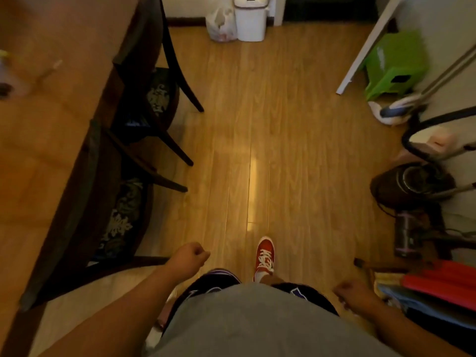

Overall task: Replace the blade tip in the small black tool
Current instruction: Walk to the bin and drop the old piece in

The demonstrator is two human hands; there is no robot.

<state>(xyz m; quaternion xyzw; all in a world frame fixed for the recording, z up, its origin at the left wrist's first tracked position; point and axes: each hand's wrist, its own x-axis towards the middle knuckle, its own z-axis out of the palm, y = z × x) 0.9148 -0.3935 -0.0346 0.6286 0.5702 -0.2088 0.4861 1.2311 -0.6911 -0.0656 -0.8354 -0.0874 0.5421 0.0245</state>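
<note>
I am standing on a wooden floor point(257, 124), looking down past a grey shirt and a red shoe point(265, 256). My left hand point(189, 256) hangs at my side, curled into a fist with nothing in it. Low on the right, my right hand point(353, 292) is also curled with nothing visible in it. The wooden table point(51, 124) is on my left. A small blurred stick-like item point(50, 70) and a dark blurred thing point(3, 88) lie on it near the far left. I cannot make out the small black tool or a blade tip.
Two dark chairs point(144, 99) are tucked at the table's right edge. A white bin point(251, 19) and a plastic bag point(221, 24) stand at the far wall. A green stool point(394, 63), a vacuum cleaner point(409, 186) and red and blue items point(443, 282) line the right side.
</note>
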